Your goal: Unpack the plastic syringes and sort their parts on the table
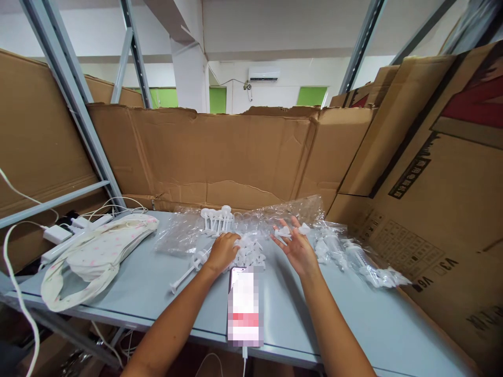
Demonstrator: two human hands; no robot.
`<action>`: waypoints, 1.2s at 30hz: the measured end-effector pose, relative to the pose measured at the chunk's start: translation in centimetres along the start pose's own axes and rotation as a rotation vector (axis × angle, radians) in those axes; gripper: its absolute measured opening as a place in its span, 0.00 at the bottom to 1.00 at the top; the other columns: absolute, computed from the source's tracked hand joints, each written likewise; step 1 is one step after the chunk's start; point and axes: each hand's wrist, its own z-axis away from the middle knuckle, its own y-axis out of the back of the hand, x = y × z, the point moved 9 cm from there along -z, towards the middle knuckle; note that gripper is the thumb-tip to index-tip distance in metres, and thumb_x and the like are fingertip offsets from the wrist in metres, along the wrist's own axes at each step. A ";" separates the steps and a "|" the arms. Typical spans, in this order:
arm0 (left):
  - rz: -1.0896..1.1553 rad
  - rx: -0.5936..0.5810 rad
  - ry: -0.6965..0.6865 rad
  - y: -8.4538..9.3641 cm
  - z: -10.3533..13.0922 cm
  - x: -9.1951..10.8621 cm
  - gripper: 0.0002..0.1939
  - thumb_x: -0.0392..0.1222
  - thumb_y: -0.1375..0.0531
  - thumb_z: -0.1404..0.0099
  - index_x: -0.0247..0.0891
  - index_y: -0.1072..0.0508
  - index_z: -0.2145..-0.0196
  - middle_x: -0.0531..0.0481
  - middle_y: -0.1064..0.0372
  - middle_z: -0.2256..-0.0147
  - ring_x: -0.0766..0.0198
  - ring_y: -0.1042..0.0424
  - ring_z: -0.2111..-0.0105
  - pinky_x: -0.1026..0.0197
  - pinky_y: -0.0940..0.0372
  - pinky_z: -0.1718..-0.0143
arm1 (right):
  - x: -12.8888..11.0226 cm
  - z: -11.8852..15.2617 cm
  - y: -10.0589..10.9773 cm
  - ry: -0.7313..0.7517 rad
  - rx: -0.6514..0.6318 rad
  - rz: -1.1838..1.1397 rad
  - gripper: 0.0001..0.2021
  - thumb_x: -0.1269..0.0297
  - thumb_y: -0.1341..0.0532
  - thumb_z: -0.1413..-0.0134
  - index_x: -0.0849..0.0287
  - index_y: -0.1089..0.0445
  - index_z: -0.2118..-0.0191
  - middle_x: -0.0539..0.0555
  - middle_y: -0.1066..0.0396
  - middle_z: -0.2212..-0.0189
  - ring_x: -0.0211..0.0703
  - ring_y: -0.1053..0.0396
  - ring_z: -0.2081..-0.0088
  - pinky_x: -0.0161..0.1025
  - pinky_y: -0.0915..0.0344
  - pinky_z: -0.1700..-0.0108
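My left hand (223, 252) reaches over the left side of a pile of small white plastic pieces (252, 253). Its fingers are curled together, and what they hold, if anything, is hidden. To the right of the pile my right hand (297, 250) is raised with the palm turned inward and the fingers loosely spread. One white plastic piece (283, 232) lies among those fingers, and another shows at the fingertips. White plastic rods with wide ends (183, 280) lie beside my left wrist. Behind the pile stands a group of similar white stemmed parts (217, 220).
A phone (245, 306) with a cable lies in front of the pile. Clear plastic bags (176, 233) are spread behind, and bagged white parts (363, 264) lie right. A patterned cloth bag (100, 256) and a power strip (74, 238) sit left. Cardboard (228, 152) walls the grey tabletop (334, 319).
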 end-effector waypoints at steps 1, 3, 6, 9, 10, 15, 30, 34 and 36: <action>0.003 -0.007 0.002 -0.1 0.0 0.0 0.14 0.33 0.43 0.46 0.41 0.26 0.61 0.45 0.30 0.59 0.52 0.36 0.54 0.54 0.49 0.46 | -0.2 -0.1 0.2 0.011 0.008 -0.004 0.21 0.60 0.38 0.51 0.39 0.37 0.50 0.47 0.31 0.51 0.46 0.30 0.54 0.59 0.41 0.46; 0.021 -0.016 0.015 -0.2 0.0 -0.1 0.14 0.33 0.43 0.46 0.41 0.26 0.62 0.46 0.30 0.59 0.52 0.36 0.54 0.53 0.49 0.46 | -0.5 -0.2 0.5 0.031 0.020 -0.010 0.21 0.60 0.37 0.51 0.39 0.37 0.50 0.47 0.31 0.51 0.46 0.30 0.54 0.58 0.40 0.46; 0.079 -0.006 0.031 0.0 0.1 -0.2 0.13 0.33 0.42 0.46 0.42 0.26 0.62 0.46 0.30 0.59 0.53 0.37 0.54 0.54 0.50 0.45 | -0.8 -0.2 0.8 0.053 0.029 -0.018 0.21 0.60 0.37 0.52 0.38 0.37 0.51 0.47 0.31 0.51 0.46 0.30 0.53 0.58 0.39 0.47; 0.118 0.011 0.015 0.3 0.1 0.1 0.12 0.33 0.42 0.46 0.42 0.25 0.63 0.46 0.30 0.60 0.53 0.36 0.53 0.53 0.50 0.45 | -1.0 -0.2 0.8 0.062 0.028 -0.026 0.19 0.59 0.38 0.52 0.38 0.36 0.52 0.46 0.32 0.50 0.46 0.31 0.52 0.57 0.39 0.47; 0.134 0.019 0.006 0.4 0.1 0.4 0.11 0.34 0.42 0.46 0.42 0.25 0.64 0.46 0.30 0.60 0.53 0.36 0.53 0.53 0.50 0.45 | -1.0 -0.2 0.7 0.063 0.023 -0.030 0.19 0.59 0.38 0.52 0.38 0.36 0.52 0.46 0.32 0.50 0.46 0.31 0.52 0.57 0.39 0.46; 0.505 0.063 0.063 0.8 0.0 1.5 0.09 0.40 0.40 0.44 0.40 0.25 0.64 0.46 0.28 0.60 0.56 0.33 0.57 0.54 0.43 0.48 | -1.0 0.1 -0.1 0.073 -0.001 -0.033 0.20 0.59 0.38 0.51 0.36 0.37 0.51 0.45 0.33 0.49 0.46 0.33 0.50 0.57 0.40 0.46; 1.143 -0.081 0.301 -0.5 0.3 1.8 0.18 0.41 0.34 0.48 0.34 0.29 0.59 0.41 0.31 0.54 0.55 0.33 0.51 0.52 0.44 0.46 | 0.7 1.3 -3.3 -0.062 -0.148 -0.007 0.25 0.55 0.37 0.53 0.35 0.41 0.47 0.47 0.38 0.44 0.49 0.35 0.47 0.59 0.42 0.46; 1.086 0.029 0.318 0.3 0.2 0.9 0.23 0.39 0.34 0.50 0.38 0.31 0.55 0.43 0.33 0.52 0.56 0.36 0.49 0.54 0.46 0.46 | 0.9 1.3 -3.3 -0.077 -0.164 -0.014 0.25 0.55 0.37 0.52 0.35 0.41 0.47 0.47 0.39 0.43 0.49 0.35 0.47 0.58 0.41 0.46; 1.071 0.018 0.325 0.3 0.1 0.8 0.23 0.40 0.34 0.50 0.37 0.31 0.55 0.43 0.31 0.55 0.56 0.36 0.49 0.55 0.47 0.45 | 1.1 1.3 -3.4 -0.083 -0.175 -0.021 0.24 0.55 0.37 0.52 0.35 0.41 0.47 0.47 0.38 0.44 0.49 0.35 0.47 0.57 0.41 0.46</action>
